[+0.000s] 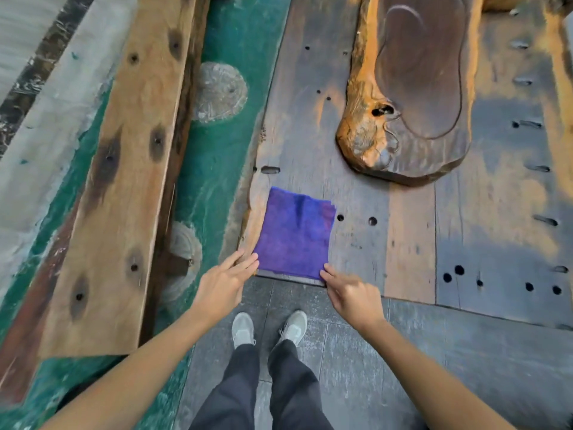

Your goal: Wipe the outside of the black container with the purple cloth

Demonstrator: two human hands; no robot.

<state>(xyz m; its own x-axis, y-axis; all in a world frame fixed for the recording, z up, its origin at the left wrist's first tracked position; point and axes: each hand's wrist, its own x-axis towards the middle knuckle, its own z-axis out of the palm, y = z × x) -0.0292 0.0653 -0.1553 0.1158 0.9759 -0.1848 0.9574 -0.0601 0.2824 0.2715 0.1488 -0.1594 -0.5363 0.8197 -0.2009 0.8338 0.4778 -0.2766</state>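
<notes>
The purple cloth (294, 234) lies folded flat in a rectangle on the dark wooden table (403, 243), close to its near left corner. My left hand (224, 282) rests with straight fingers, their tips against the cloth's near left corner. My right hand (352, 294) has bent fingers with the tips on the cloth's near right corner; whether they pinch it is unclear. No black container is in view.
A large carved wooden tray (412, 88) with an orange rim sits on the table beyond the cloth. A long plank (124, 181) lies over a green surface (223, 150) to the left. My shoes stand on grey floor tiles (434, 352).
</notes>
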